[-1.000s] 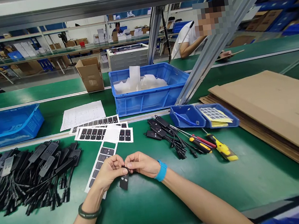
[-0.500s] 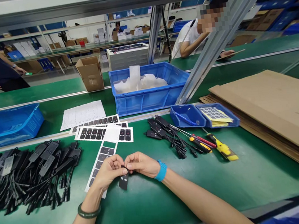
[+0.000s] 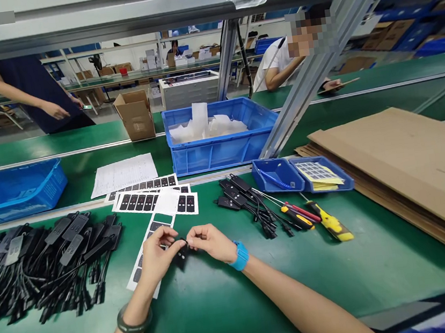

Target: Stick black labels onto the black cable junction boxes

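Note:
Between both hands is a small black label (image 3: 182, 258) with light dots, tilted and partly covered by the fingers. My left hand (image 3: 160, 255) pinches its upper edge between thumb and forefinger. The fingertips of my right hand (image 3: 210, 243) are pinched at its top right corner. Under and beside my left hand lies a label sheet (image 3: 147, 251) with a row of black labels and a cut-out at its top end. More label sheets (image 3: 141, 201) overlap behind it. Left of my hands is a heap of black cabled controllers (image 3: 70, 244).
A smaller bunch of black controllers (image 3: 236, 193) lies to the right, beside screwdrivers (image 3: 330, 223). Small blue trays (image 3: 278, 176), a large blue bin (image 3: 221, 153) and a blue basket (image 3: 18, 191) stand behind. Flat cardboard (image 3: 407, 154) is stacked at right. Co-workers are beyond the bench.
The black label has tipped, so less of its face shows between my fingers. The view has shifted slightly. The person at the far left has moved to the right.

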Available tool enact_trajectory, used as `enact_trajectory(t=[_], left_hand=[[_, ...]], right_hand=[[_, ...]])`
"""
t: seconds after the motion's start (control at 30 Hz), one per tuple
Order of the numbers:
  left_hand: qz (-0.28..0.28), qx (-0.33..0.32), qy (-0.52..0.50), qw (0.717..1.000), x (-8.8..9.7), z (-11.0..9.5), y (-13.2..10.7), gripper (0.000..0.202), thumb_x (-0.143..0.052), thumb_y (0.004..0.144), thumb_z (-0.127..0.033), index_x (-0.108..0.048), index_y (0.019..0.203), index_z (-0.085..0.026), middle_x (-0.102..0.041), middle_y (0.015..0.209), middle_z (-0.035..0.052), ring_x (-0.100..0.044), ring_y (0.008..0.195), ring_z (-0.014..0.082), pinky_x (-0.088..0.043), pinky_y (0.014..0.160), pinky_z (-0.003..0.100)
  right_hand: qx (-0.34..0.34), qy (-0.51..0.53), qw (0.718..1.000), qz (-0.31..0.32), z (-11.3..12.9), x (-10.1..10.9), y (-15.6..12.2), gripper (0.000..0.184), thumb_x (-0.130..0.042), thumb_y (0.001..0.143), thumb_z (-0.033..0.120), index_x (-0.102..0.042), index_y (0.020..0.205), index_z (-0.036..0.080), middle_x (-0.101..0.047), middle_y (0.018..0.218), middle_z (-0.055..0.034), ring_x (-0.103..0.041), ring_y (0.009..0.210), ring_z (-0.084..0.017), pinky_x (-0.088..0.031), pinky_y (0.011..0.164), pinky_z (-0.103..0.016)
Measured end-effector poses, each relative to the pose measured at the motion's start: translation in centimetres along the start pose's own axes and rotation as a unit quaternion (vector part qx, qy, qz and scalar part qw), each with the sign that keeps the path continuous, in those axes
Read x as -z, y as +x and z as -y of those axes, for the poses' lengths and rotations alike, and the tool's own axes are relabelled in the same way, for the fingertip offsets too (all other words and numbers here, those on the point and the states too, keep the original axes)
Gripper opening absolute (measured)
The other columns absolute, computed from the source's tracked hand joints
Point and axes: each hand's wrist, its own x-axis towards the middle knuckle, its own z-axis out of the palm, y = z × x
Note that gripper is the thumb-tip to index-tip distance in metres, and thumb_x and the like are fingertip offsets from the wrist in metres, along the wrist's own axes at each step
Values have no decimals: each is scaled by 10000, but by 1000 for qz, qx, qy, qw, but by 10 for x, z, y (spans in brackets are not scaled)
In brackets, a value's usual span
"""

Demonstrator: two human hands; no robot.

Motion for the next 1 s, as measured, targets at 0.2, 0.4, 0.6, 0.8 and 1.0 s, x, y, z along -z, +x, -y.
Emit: enact_trajectory(t=[0.2, 0.4, 0.6, 0.8, 1.0], left_hand=[[52, 34, -59, 996, -8, 7, -2, 434, -812, 721, -325, -717, 1121, -186, -758, 992, 91, -708, 920, 241, -581, 838, 370], [30, 120, -268, 955, -14, -4, -1, 449, -883, 641, -277, -745, 1050, -153, -766, 1020, 105, -716, 930, 215, -587, 853, 319], [-30, 156, -448, 879, -5, -16, 4, 406, -919, 613, -314, -766, 954, -155, -771, 947, 74, -704, 797, 135, -575, 718, 205], [-68, 144, -473, 867, 5, -14, 7, 415, -894, 657, -336, -753, 995, -141, -761, 1011, 100, -718, 874, 168, -579, 788, 245], [-129, 75, -266, 952, 3, -3, 9, 498, -813, 736, -376, -684, 1167, -163, -747, 1036, 101, -707, 953, 213, -582, 798, 290]], right_hand=[[39, 17, 997, -71, -2, -5, 2, 363, -715, 762, 519, -608, 699, 178, -556, 642, 17, -470, 627, -128, -388, 655, -286], [71, -5, 994, -86, -2, -8, 3, 330, -687, 790, 476, -562, 680, 191, -527, 637, 26, -444, 618, -125, -362, 627, -273], [73, 27, 994, -79, 1, -2, 8, 233, -669, 787, 380, -571, 684, 195, -572, 651, 11, -483, 615, -130, -395, 620, -272], [158, 76, 965, -193, 74, 37, 72, 273, -695, 755, 444, -559, 676, 222, -554, 580, 16, -499, 543, -134, -406, 495, -263], [184, 63, 957, -215, 123, 47, 110, 286, -711, 750, 496, -599, 730, 234, -588, 618, 12, -520, 551, -131, -396, 461, -252]])
